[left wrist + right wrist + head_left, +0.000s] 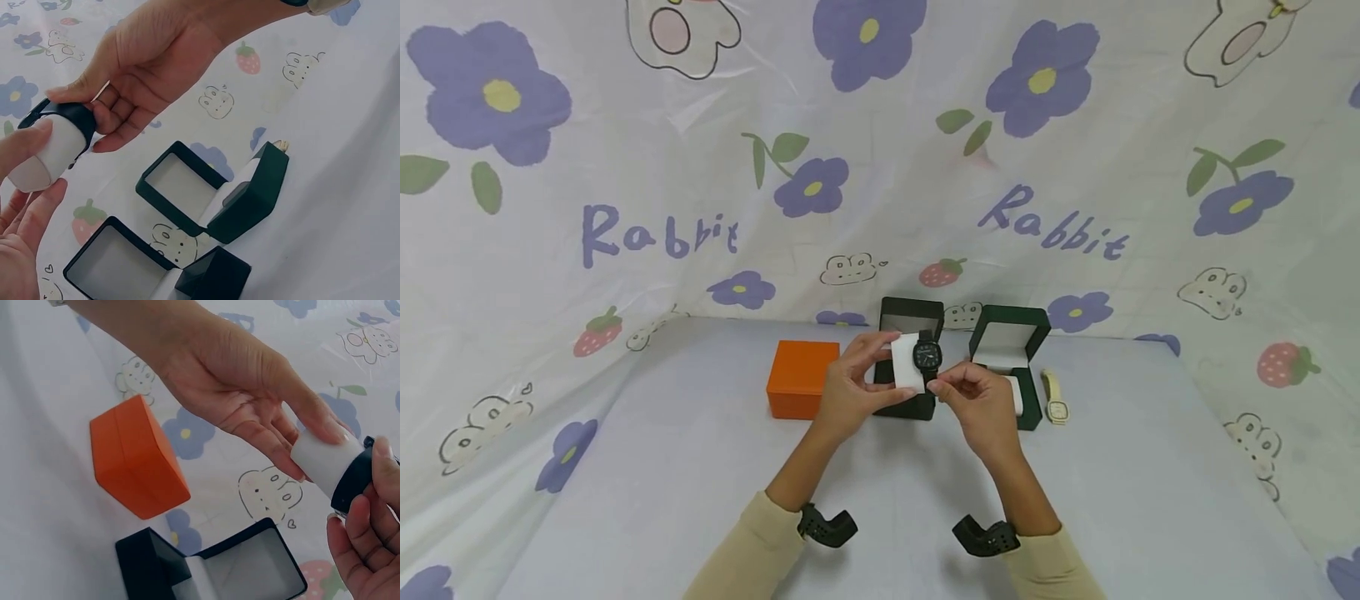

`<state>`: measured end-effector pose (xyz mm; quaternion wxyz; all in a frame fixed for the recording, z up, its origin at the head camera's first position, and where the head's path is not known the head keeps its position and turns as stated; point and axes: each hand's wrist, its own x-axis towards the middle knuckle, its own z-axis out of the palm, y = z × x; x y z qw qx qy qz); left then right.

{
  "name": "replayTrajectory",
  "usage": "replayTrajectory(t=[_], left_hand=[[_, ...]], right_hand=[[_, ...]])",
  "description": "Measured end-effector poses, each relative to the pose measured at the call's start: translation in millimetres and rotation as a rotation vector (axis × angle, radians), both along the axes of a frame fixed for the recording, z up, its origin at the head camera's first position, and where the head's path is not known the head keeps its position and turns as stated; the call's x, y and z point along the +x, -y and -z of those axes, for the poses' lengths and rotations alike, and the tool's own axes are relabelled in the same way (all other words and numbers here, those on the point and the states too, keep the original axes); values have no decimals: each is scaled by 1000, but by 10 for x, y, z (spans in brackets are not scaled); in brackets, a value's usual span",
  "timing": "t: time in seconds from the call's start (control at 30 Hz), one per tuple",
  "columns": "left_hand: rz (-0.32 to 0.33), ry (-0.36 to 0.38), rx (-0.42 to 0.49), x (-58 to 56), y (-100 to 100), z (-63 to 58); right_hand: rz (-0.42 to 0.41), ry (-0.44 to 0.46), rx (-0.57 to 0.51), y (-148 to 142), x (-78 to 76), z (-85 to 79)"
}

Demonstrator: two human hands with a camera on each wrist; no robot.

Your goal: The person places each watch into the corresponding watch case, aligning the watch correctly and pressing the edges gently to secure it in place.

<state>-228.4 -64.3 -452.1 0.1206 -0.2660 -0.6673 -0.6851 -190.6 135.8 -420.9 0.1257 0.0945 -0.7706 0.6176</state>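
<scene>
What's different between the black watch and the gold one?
The black watch is held up around a white cushion; the gold watch lies on the table without one. The black watch has a dark dial; the gold watch's looks pale. Both have visible dials and bands.

Head view: bright, even, diffuse light; direction hard to tell. Soft, faint shadows on counter (700, 450), toward six o'clock. Pale sheen on creased wall cloth (692, 108), between ten and eleven o'clock. Wide-angle stretch toward three and nine o'clock. Watch (927, 355) small, fine detail soft. Wrist views: dimmer, greyer; broad, soft-edged shading at three o'clock in left, nine in right.
</scene>
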Motion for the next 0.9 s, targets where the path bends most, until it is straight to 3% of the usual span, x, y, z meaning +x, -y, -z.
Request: replayTrajectory(t=[0.37, 0.63, 0.73, 0.9], left_hand=[[94, 34, 6, -7, 41, -23], [128, 76, 9, -7, 29, -29], [142, 88, 12, 2, 27, -40], [174, 81, -4, 11, 22, -55]], right_hand=[[-119, -141, 75, -124, -36, 39], [-85, -178, 67, -217, -39, -26], [-147, -205, 128, -289, -57, -21], [-304, -174, 246, -317, -37, -73]])
